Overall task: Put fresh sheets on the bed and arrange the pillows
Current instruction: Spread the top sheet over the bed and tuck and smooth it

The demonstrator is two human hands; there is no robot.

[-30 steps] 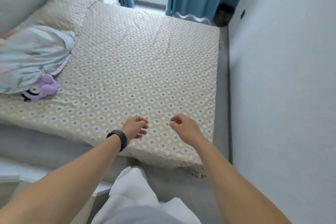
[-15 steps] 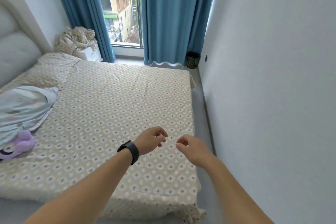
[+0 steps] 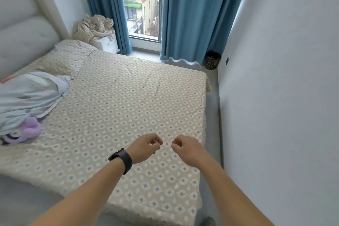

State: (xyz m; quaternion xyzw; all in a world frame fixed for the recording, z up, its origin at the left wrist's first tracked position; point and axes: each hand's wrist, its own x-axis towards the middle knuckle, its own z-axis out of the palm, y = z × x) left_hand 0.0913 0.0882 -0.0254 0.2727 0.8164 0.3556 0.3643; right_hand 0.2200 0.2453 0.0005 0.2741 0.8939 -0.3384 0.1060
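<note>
Both grips hold nothing: your left hand (image 3: pixel 146 147) and right hand (image 3: pixel 189 149) hang over the near right part of the bed, fingers curled inward, fingertips of the two hands close but apart. Whether they touch the sheet (image 3: pixel 119 101) below cannot be told. A dark band (image 3: pixel 122 159) sits on your left wrist.

Sheet: beige, diamond print, spread flat over the mattress, directly under both hands; its near edge drapes over the foot of the bed, its right edge runs beside the wall (image 3: pixel 284 97).

Pillow (image 3: pixel 73 55) in the same print lies at the far left corner against the headboard (image 3: pixel 23 29), well apart from your hands. A pale blue cloth (image 3: pixel 29 97) lies crumpled at the left side, and a purple plush (image 3: pixel 27 131) touches its near edge.

Beyond the bed: a crumpled beige cloth (image 3: pixel 93 26) on a white nightstand (image 3: pixel 108 45), blue curtains (image 3: pixel 192 14) either side of the window, a dark bin (image 3: pixel 212 60) in the corner.
</note>
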